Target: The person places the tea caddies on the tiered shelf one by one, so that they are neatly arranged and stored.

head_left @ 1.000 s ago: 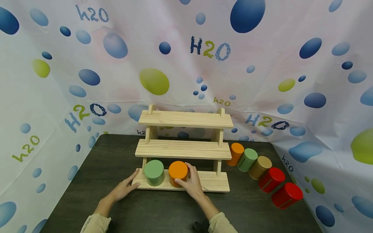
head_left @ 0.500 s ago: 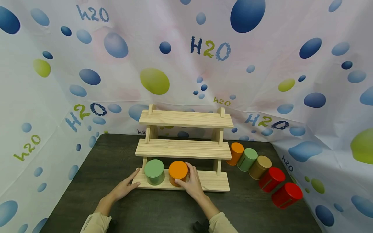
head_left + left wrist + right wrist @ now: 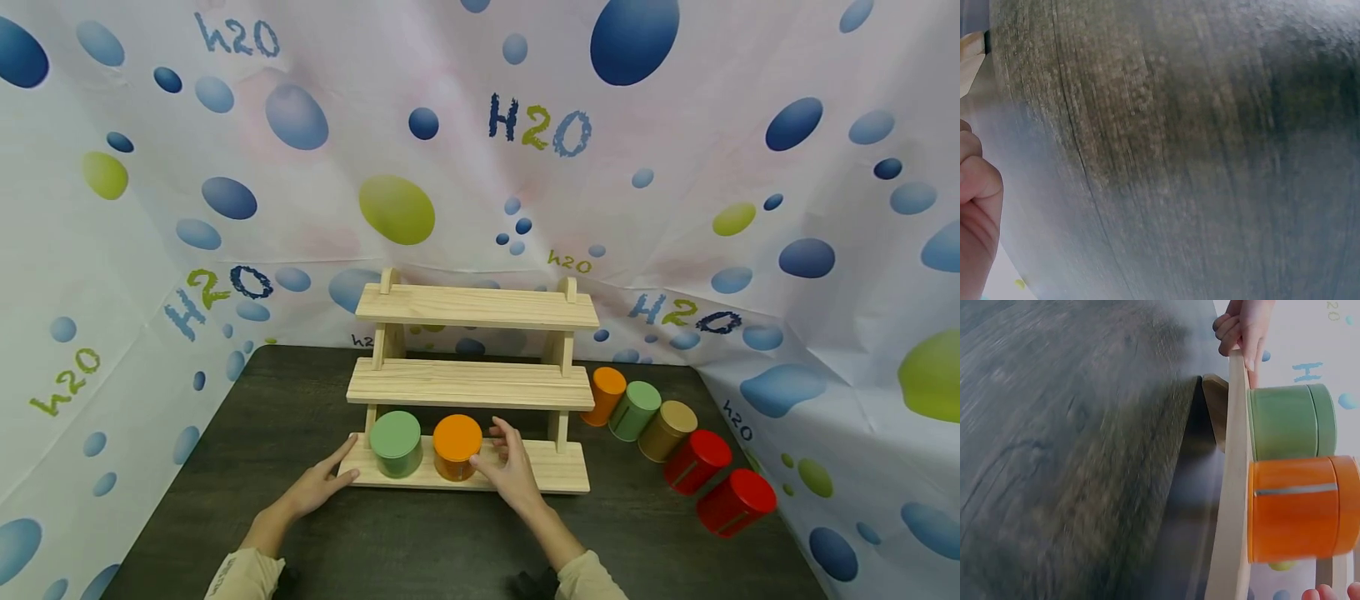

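Note:
A three-tier wooden shelf stands on the dark table. On its lowest board, a green canister stands to the left of an orange canister, both upright. My left hand grips the left end of that board; the right wrist view shows its fingers curled below the edge and the thumb side on top. Just right of the orange canister is my right hand, its fingers relaxed and holding nothing, the thumb tip close to the canister's side. The left wrist view shows mostly tabletop, with part of the left hand at its edge.
To the shelf's right runs a slanting row: an orange canister, a green canister, a gold canister, a red canister and another red canister. A white printed sheet hangs behind and beside the table.
My right hand has let go of the orange canister and drawn slightly to the right, its fingers apart from it. My left hand and both canisters on the board stay in place.

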A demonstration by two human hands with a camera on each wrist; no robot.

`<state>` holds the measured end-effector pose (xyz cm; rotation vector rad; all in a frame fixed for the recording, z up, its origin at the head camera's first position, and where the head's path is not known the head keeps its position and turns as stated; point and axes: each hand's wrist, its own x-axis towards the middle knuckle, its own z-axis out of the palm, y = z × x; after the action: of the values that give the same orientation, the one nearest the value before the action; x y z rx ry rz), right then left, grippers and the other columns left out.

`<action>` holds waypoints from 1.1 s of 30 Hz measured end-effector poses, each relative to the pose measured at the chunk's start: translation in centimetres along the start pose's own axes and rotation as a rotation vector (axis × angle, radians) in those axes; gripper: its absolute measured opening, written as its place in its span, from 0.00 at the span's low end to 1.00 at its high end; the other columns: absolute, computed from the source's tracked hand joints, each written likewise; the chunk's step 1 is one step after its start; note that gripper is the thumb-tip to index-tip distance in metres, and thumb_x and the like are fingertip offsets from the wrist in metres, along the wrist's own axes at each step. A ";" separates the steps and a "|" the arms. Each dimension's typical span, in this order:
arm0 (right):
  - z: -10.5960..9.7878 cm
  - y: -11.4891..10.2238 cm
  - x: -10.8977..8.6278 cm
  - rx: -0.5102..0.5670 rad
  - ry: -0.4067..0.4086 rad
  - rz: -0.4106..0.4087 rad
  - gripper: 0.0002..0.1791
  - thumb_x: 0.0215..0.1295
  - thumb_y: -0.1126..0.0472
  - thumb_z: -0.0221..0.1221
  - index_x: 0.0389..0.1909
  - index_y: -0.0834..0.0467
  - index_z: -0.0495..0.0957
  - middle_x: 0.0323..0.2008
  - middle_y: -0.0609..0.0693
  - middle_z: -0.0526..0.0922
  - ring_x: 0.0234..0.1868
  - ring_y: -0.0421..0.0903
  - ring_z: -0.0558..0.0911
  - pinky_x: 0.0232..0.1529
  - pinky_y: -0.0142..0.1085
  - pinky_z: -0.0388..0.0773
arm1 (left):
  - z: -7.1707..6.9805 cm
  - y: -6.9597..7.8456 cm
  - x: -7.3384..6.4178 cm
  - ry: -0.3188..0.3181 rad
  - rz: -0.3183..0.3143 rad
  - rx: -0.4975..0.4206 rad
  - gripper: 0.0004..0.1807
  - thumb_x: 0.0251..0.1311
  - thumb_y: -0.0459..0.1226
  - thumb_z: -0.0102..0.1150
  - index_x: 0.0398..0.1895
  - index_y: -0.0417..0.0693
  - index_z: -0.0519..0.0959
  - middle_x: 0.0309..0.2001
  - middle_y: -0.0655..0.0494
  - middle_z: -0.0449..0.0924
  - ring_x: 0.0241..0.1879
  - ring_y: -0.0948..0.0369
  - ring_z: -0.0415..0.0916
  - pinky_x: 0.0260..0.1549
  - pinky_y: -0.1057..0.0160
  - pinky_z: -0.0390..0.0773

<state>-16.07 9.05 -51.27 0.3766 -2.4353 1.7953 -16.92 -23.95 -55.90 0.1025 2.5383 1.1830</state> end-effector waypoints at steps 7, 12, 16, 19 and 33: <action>-2.0 -1.0 -0.6 -0.010 0.038 0.002 0.31 0.56 0.69 0.60 0.60 0.71 0.59 0.50 0.66 0.68 0.47 0.62 0.68 0.48 0.57 0.63 | 0.0 0.1 -0.1 0.000 0.002 0.007 0.40 0.61 0.49 0.52 0.72 0.49 0.47 0.69 0.38 0.47 0.32 0.59 0.73 0.45 0.44 0.68; -3.2 1.8 -0.7 -0.049 0.096 0.005 0.30 0.58 0.65 0.60 0.60 0.68 0.61 0.51 0.64 0.69 0.46 0.58 0.68 0.47 0.54 0.65 | 0.0 0.3 -0.1 -0.002 -0.004 0.007 0.40 0.61 0.49 0.52 0.71 0.48 0.47 0.69 0.39 0.45 0.31 0.59 0.72 0.45 0.44 0.68; -4.2 3.1 -0.9 -0.061 0.139 0.025 0.31 0.59 0.62 0.60 0.61 0.66 0.60 0.52 0.62 0.69 0.47 0.55 0.68 0.48 0.52 0.65 | 0.0 0.3 -0.2 -0.004 -0.016 0.002 0.40 0.61 0.50 0.52 0.71 0.48 0.47 0.69 0.38 0.46 0.30 0.58 0.71 0.44 0.45 0.68; -5.1 3.5 -1.1 -0.052 0.161 0.050 0.31 0.60 0.62 0.59 0.62 0.67 0.59 0.52 0.64 0.68 0.48 0.56 0.68 0.48 0.53 0.64 | 0.1 0.3 -0.2 -0.001 -0.022 0.001 0.41 0.61 0.50 0.53 0.71 0.48 0.47 0.69 0.38 0.46 0.30 0.58 0.71 0.44 0.44 0.67; -8.6 4.6 -2.4 -0.138 0.371 0.146 0.30 0.59 0.66 0.59 0.61 0.67 0.61 0.50 0.64 0.71 0.46 0.57 0.71 0.45 0.47 0.67 | 0.0 0.3 -0.1 0.003 -0.009 0.015 0.40 0.61 0.50 0.53 0.71 0.49 0.47 0.70 0.39 0.44 0.32 0.59 0.73 0.45 0.44 0.68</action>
<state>-15.56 18.86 -53.46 -0.1391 -2.3472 1.5637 -16.85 -23.78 -55.64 0.0935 2.5476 1.1616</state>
